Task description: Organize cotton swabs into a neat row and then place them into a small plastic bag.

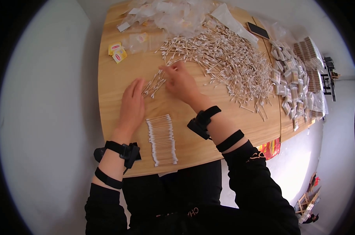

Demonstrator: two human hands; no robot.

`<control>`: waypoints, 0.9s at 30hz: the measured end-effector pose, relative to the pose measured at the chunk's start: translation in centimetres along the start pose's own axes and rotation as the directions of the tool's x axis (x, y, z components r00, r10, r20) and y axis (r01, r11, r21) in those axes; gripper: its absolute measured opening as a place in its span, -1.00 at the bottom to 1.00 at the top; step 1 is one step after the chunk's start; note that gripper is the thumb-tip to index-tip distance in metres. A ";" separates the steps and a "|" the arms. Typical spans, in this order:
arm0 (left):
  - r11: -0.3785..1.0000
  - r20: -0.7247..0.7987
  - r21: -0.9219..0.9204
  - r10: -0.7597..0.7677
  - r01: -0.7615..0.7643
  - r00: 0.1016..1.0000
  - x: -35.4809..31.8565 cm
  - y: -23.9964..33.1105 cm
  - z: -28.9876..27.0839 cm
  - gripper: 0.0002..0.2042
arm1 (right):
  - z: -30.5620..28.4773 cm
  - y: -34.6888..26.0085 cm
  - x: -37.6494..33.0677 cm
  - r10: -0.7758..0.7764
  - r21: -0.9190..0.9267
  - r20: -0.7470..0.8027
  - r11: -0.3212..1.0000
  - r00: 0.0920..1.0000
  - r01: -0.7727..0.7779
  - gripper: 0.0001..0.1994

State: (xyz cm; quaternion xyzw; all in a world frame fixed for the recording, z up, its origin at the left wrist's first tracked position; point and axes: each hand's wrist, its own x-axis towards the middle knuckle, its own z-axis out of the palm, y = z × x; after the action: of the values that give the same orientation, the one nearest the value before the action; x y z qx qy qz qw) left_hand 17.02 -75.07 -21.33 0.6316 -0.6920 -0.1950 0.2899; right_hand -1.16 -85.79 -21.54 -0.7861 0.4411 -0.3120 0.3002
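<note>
A small loose bunch of cotton swabs (155,84) lies on the wooden table between my hands. My left hand (133,102) rests at its left side, fingers stretched out and held together, holding nothing. Over the bunch's right side is my right hand (180,81), its fingers curled into a pinch near the swabs' far ends; what is between the fingertips is hidden. Closer to me, a neat row of cotton swabs (162,140) lies side by side, their white tips lined up. A large heap of loose cotton swabs (232,55) spreads beyond my right hand.
Clear plastic bags (165,17) cover the far edge, with yellow cards (117,52) to their left. A phone (257,30) lies at the far right. Small packs of swabs (293,84) are piled on the right, beside stacked packs (308,54).
</note>
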 end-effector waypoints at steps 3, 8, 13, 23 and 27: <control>0.979 -0.033 0.166 -0.112 0.116 0.993 0.2 1.1 1.8 -0.47 | 0.7 -1.2 -0.2 -0.102 -0.182 0.026 0.978 0.994 0.105 -0.73; 0.907 0.032 0.369 -0.232 0.204 0.972 0.3 2.6 3.7 -0.17 | 0.9 -1.5 -1.7 0.016 -0.215 0.126 0.977 0.992 0.011 -0.80; 0.845 0.122 0.526 -0.187 0.096 0.975 2.5 1.1 2.8 0.02 | 1.5 -2.3 -4.0 0.076 -0.097 0.077 0.993 0.994 -0.068 -0.71; 0.903 0.257 0.420 -0.217 0.094 0.942 1.4 4.4 2.7 0.10 | -0.9 0.0 -2.4 -0.010 -0.149 0.037 0.989 0.999 0.016 -0.85; 0.909 0.290 0.414 -0.172 0.038 0.941 0.2 4.5 2.9 0.10 | -1.8 0.8 -3.0 0.059 -0.186 0.093 0.982 0.994 -0.041 -0.88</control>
State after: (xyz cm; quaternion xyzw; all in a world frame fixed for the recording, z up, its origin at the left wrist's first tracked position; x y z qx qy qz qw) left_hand 11.70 -74.98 -20.65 0.6744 -0.7195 -0.1639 0.0264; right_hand -4.16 -83.90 -21.73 -0.8136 0.4722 -0.2233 0.2555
